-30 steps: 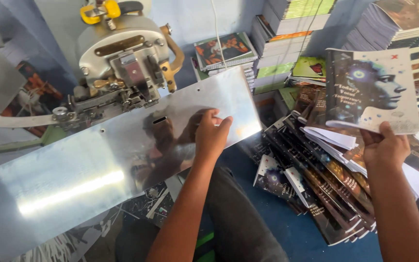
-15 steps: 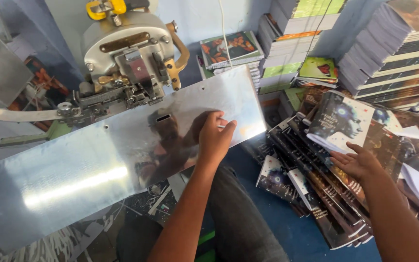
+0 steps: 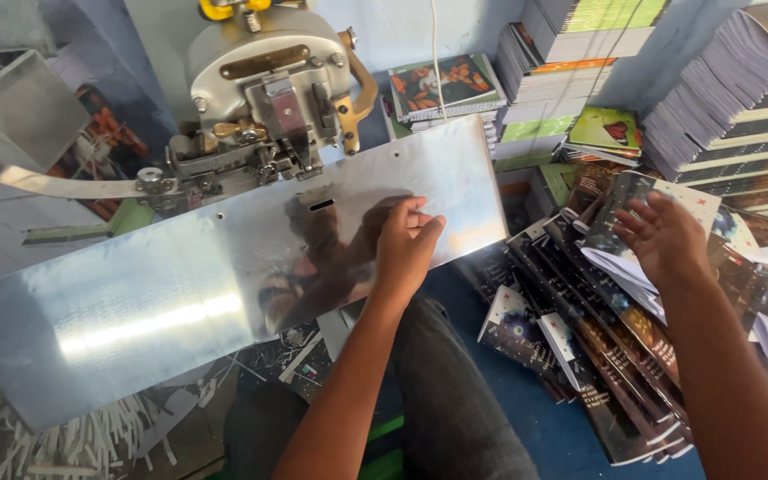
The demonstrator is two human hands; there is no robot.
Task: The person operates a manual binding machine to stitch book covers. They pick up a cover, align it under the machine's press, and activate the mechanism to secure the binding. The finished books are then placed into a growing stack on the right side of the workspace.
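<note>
Left hand on the steel plate, right hand on a dark booklet.

The left hand (image 3: 406, 244) rests loosely curled, gripping nothing, on the shiny, slanted metal plate (image 3: 135, 311), near its right edge. The right hand (image 3: 664, 236) lies fingers spread over a glossy booklet (image 3: 620, 200) topping the fanned pile (image 3: 580, 347); whether it grips is unclear. Blue floor (image 3: 553, 436) shows between.

Bare hands (image 3: 406, 244), sleeveless forearms, dark grey trousers (image 3: 446, 400).

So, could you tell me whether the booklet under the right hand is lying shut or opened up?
Opened up: the booklet shows white inner pages fanned beneath the right hand.
</note>
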